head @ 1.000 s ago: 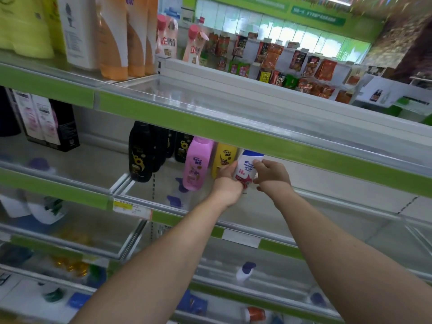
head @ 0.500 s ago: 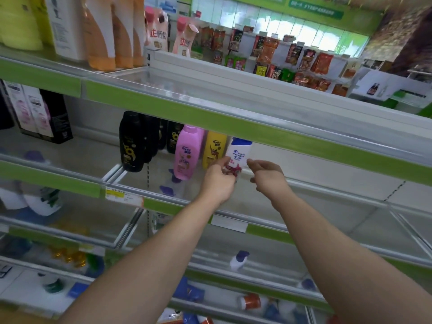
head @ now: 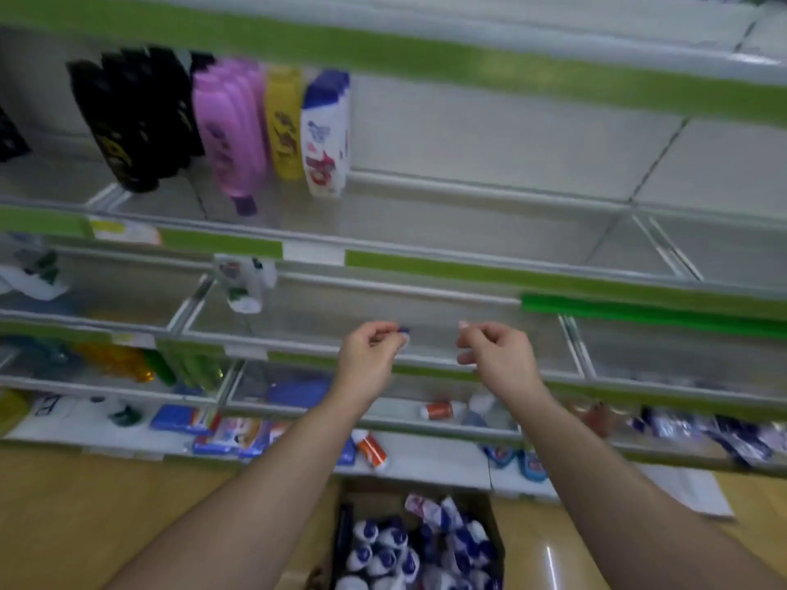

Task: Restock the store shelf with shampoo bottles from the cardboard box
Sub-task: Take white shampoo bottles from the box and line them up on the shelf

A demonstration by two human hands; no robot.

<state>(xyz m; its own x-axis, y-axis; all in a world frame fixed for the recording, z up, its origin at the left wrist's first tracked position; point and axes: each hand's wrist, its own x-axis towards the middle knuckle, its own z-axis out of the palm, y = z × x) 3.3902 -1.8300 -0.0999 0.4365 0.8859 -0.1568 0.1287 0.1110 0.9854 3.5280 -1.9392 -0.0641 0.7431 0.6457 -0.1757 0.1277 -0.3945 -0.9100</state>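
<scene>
Shampoo bottle (head: 326, 134): white and blue, standing upright on the middle shelf (head: 489, 198), right up against the yellow bottle (head: 284, 125). Might be more of the same behind it, but it's too blurry to count.
Row so far: black bottles (head: 127, 121), pink bottle (head: 230, 129), yellow, then the white-and-blue one at the right end.
Left hand (head: 370, 355): in the air in front of a lower shelf, fingers loosely curled, nothing in it as far as I can see. There's a blue speck by the fingertips that I can't make out.
Right hand (head: 498, 355): same deal, loose half-curl, empty, well apart from any bottle.
Cardboard box (head: 374, 491): on the floor (head: 106, 504) just below the hands, heaped with spare bottles (head: 383, 547) of the same white-and-blue kind.
Done: at least one bottle is placed.
Left: honestly most of it. The shelf to the right of that bottle is bare and the box looks pretty full.
Next, my guess: reach down into the box, grab another one and park it beside the last.
</scene>
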